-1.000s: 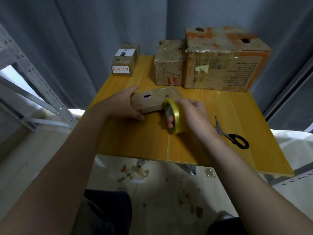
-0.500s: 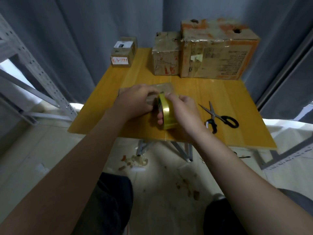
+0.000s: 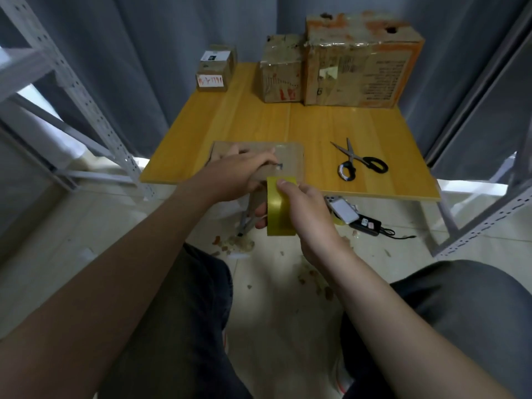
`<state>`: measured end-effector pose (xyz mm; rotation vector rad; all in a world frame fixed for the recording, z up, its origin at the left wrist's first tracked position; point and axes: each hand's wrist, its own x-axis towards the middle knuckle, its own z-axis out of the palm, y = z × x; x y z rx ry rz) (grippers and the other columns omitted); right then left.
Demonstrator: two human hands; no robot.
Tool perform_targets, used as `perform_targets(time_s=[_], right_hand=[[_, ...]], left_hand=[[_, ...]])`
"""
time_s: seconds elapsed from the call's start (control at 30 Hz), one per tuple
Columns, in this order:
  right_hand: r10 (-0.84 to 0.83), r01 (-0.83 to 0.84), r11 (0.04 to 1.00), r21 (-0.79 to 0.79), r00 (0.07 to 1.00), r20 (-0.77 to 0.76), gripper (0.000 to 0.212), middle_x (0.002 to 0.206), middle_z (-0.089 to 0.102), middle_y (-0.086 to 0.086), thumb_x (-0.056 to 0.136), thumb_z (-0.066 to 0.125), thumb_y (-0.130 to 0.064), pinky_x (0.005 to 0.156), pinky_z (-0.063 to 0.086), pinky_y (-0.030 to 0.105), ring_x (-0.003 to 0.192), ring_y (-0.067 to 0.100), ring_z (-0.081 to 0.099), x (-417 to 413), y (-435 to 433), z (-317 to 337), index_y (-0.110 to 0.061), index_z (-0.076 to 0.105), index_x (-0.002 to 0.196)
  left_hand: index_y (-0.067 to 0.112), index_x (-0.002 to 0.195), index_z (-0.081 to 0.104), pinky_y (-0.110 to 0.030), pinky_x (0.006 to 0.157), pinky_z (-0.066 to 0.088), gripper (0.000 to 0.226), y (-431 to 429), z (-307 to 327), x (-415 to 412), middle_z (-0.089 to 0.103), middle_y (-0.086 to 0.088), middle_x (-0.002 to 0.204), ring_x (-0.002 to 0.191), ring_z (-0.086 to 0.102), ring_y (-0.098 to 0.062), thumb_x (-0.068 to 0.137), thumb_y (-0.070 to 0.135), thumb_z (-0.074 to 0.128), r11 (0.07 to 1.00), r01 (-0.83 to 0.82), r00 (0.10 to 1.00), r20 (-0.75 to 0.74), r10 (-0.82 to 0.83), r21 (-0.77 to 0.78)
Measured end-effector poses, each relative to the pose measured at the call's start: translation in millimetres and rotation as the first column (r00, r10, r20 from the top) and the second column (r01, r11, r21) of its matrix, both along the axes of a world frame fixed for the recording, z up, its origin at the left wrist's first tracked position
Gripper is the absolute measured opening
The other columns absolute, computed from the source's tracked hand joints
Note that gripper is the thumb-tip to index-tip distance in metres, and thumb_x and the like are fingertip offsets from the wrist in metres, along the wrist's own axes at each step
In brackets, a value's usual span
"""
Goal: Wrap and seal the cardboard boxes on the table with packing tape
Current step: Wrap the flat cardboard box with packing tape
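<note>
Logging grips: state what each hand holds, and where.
Right hand: tape roll, thumb on its outer band. Left hand: pressed on the flat box's top.

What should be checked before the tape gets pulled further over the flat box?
1. Left hand pressing the flat box down: ok.
2. Right hand gripping the tape roll: ok.
3. Tape end stuck to the box: cannot tell, the hands hide it.
4. Box fully on the table: cannot tell; it sits at the near edge and its near end is hidden.
5. Scissors at hand for cutting: ok, lying on the table right of the box.
6. Working space: ok, the three other boxes stand at the far edge.
</note>
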<state>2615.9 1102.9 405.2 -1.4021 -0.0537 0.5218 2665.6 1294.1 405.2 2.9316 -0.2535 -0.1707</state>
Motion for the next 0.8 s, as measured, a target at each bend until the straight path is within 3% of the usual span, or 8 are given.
perform_targets(time_s=[0.13, 0.23, 0.43, 0.57, 0.8], right_hand=[[-0.082, 0.082, 0.997, -0.004, 0.996, 0.022, 0.026, 0.074, 0.076, 0.016, 0.111, 0.047, -0.03, 0.061, 0.06, 0.036, 0.062, 0.031, 0.074, -9, 7, -8, -0.006, 0.058, 0.116], [-0.165, 0.165, 0.986, 0.001, 0.986, 0.036, 0.025, 0.074, 0.075, 0.018, 0.11, 0.049, -0.029, 0.053, 0.057, 0.031, 0.058, 0.029, 0.073, -17, 15, -19, -0.006, 0.057, 0.111], [-0.242, 0.242, 0.97, -0.003, 0.97, 0.035, 0.03, 0.093, 0.07, 0.033, 0.109, 0.05, -0.033, 0.051, 0.056, 0.031, 0.058, 0.028, 0.074, -27, 19, -38, -0.004, 0.057, 0.106], [-0.255, 0.257, 0.966, -0.028, 0.965, 0.06, 0.03, 0.089, 0.071, 0.029, 0.109, 0.05, -0.035, 0.051, 0.056, 0.03, 0.058, 0.027, 0.074, -26, 21, -39, -0.007, 0.057, 0.104], [-0.247, 0.252, 0.96, -0.12, 0.967, 0.054, 0.029, 0.078, 0.074, 0.021, 0.108, 0.049, -0.039, 0.059, 0.06, 0.04, 0.06, 0.032, 0.073, -32, 20, -45, -0.012, 0.057, 0.101]], left_hand=[[0.057, 0.154, 0.03, -0.064, 0.109, 0.03, 0.055, 1, -1, -5, 0.02, 0.031, 0.167, 0.15, 0.026, -0.024, 0.105, 0.047, 0.053, 0.996, 0.002, 0.999, 0.049, -0.007, 0.086], [0.058, 0.157, 0.023, -0.066, 0.109, 0.028, 0.057, 1, -3, -4, 0.016, 0.032, 0.167, 0.151, 0.023, -0.025, 0.106, 0.052, 0.048, 0.992, -0.008, 1.0, 0.025, 0.005, 0.124], [0.059, 0.157, 0.02, -0.061, 0.108, 0.028, 0.064, 1, -4, 0, 0.011, 0.035, 0.167, 0.153, 0.019, -0.024, 0.103, 0.054, 0.053, 0.989, -0.014, 1.0, 0.0, 0.014, 0.146], [0.06, 0.157, 0.022, -0.06, 0.107, 0.028, 0.063, 2, -5, 0, 0.012, 0.035, 0.166, 0.153, 0.019, -0.023, 0.103, 0.053, 0.054, 0.989, -0.017, 1.0, 0.006, 0.016, 0.144], [0.059, 0.157, 0.023, -0.06, 0.106, 0.025, 0.065, 2, -5, 3, 0.012, 0.035, 0.166, 0.153, 0.018, -0.023, 0.102, 0.052, 0.057, 0.992, -0.022, 1.0, -0.014, 0.024, 0.125]])
